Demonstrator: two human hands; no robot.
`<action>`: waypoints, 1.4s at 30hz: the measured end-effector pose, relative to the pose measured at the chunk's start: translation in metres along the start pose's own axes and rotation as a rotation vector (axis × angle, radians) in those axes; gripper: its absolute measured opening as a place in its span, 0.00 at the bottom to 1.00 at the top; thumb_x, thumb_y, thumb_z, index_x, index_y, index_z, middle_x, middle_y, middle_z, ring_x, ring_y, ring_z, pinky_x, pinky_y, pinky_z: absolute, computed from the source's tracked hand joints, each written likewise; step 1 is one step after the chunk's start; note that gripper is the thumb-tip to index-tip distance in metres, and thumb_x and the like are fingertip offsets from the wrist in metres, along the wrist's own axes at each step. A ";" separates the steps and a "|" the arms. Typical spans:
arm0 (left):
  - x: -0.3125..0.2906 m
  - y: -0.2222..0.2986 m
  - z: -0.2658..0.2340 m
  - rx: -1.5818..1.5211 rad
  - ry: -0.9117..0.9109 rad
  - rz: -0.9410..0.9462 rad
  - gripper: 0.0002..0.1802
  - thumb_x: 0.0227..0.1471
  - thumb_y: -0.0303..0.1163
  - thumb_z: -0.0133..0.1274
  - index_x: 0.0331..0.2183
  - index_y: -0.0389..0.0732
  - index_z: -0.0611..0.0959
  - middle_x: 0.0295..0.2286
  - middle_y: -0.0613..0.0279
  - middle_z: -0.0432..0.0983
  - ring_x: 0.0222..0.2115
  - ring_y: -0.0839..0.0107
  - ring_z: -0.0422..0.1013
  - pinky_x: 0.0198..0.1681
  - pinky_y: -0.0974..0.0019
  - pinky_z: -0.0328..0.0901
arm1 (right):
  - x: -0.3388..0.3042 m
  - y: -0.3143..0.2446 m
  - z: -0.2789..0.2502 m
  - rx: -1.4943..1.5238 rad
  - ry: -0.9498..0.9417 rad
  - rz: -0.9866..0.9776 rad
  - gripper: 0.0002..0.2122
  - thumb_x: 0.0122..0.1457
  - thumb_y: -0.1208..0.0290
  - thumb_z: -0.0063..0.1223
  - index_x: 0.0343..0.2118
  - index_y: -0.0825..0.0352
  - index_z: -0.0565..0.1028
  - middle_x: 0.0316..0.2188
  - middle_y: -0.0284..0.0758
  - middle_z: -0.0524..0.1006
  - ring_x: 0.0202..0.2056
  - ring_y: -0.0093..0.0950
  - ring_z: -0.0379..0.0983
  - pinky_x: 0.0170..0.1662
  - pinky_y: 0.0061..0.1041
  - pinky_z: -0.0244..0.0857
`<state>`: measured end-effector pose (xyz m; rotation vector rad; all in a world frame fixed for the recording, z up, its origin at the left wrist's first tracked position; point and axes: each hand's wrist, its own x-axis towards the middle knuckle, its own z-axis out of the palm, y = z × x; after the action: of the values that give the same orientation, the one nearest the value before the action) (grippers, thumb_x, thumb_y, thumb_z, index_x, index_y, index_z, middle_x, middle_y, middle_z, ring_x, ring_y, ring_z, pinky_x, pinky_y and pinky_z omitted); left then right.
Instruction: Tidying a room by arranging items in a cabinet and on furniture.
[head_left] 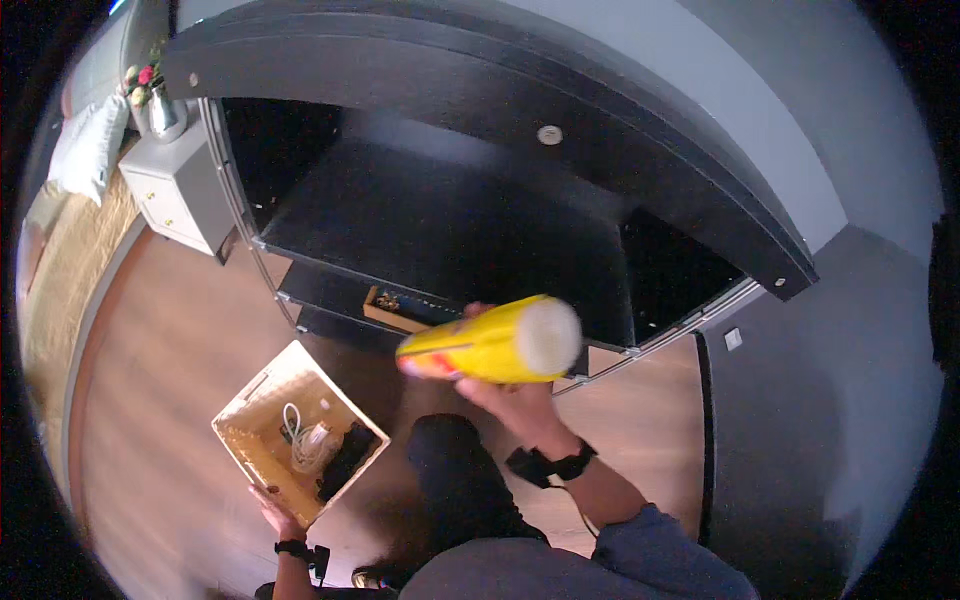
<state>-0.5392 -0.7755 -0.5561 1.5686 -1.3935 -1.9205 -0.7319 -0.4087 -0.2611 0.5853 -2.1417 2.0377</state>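
Observation:
My right hand (510, 405) is closed around a yellow cylindrical canister (465, 342) with a whitish round end, held tilted in front of the dark shelving unit. Red marks show on the canister's side, and it is a little blurred. At the lower left my left hand (278, 515) grips the near edge of a cream-coloured open storage box (342, 392). Inside the box lie a coiled white cable (308, 448) and a black item (347, 460) whose kind I cannot make out. Part of the left hand's grip is hidden by the box wall.
A black shelving unit (430, 210) spans the far side. On its low shelf sits a small wooden tray (395, 312) of small items, partly behind the canister. A white bedside cabinet (180, 190) with a flower vase (163, 112) stands far left beside a bed (85, 240).

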 end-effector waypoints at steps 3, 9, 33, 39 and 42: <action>0.024 -0.015 -0.020 0.003 -0.022 -0.016 0.38 0.52 0.71 0.35 0.31 0.40 0.74 0.29 0.62 0.66 0.31 0.66 0.63 0.39 0.62 0.61 | 0.003 -0.029 -0.039 0.012 0.170 -0.013 0.28 0.50 0.77 0.63 0.54 0.71 0.63 0.50 0.40 0.71 0.51 0.29 0.69 0.56 0.27 0.61; 0.025 -0.015 -0.014 0.024 -0.002 0.003 0.39 0.52 0.71 0.35 0.31 0.40 0.73 0.30 0.61 0.65 0.33 0.67 0.62 0.41 0.63 0.61 | 0.018 -0.013 -0.119 -0.173 0.536 -0.038 0.21 0.55 0.73 0.60 0.49 0.68 0.65 0.45 0.35 0.72 0.47 0.25 0.69 0.54 0.28 0.61; -0.001 0.010 0.005 0.090 0.083 0.026 0.37 0.53 0.69 0.37 0.28 0.40 0.73 0.24 0.64 0.63 0.25 0.70 0.61 0.30 0.67 0.60 | 0.043 0.060 -0.196 -0.432 0.796 0.060 0.35 0.54 0.64 0.62 0.58 0.67 0.52 0.46 0.38 0.67 0.47 0.28 0.66 0.53 0.31 0.61; 0.037 -0.029 -0.038 0.156 0.089 0.098 0.39 0.56 0.64 0.36 0.39 0.32 0.77 0.29 0.54 0.74 0.33 0.61 0.71 0.36 0.57 0.67 | 0.051 0.103 -0.210 -0.549 0.804 -0.124 0.39 0.50 0.65 0.66 0.60 0.70 0.52 0.52 0.40 0.64 0.51 0.31 0.61 0.57 0.33 0.55; 0.012 -0.015 -0.013 0.447 0.123 0.275 0.36 0.58 0.61 0.36 0.40 0.35 0.78 0.29 0.56 0.75 0.30 0.63 0.71 0.37 0.59 0.67 | 0.018 0.099 -0.191 -0.435 0.783 0.016 0.29 0.57 0.68 0.59 0.57 0.70 0.57 0.49 0.37 0.65 0.49 0.29 0.63 0.56 0.30 0.56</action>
<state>-0.5277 -0.7834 -0.5748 1.5380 -1.9609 -1.3951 -0.8167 -0.2233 -0.3314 -0.2569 -1.9531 1.3730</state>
